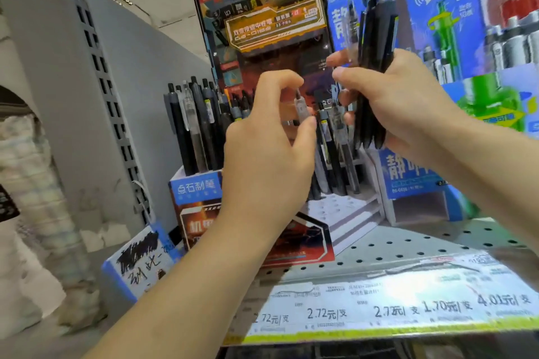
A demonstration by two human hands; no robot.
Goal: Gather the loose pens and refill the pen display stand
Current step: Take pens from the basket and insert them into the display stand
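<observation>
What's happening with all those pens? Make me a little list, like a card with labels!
place: a shop shelf with holes and price tags along the front
left hand: pinches one clear pen between thumb and fingers
right hand: grips a bundle of dark pens, held upright
pen stand: orange and black, partly filled; pens stand at its back left, white slots at front right are bare
job so far: not finished, pens are in both hands
</observation>
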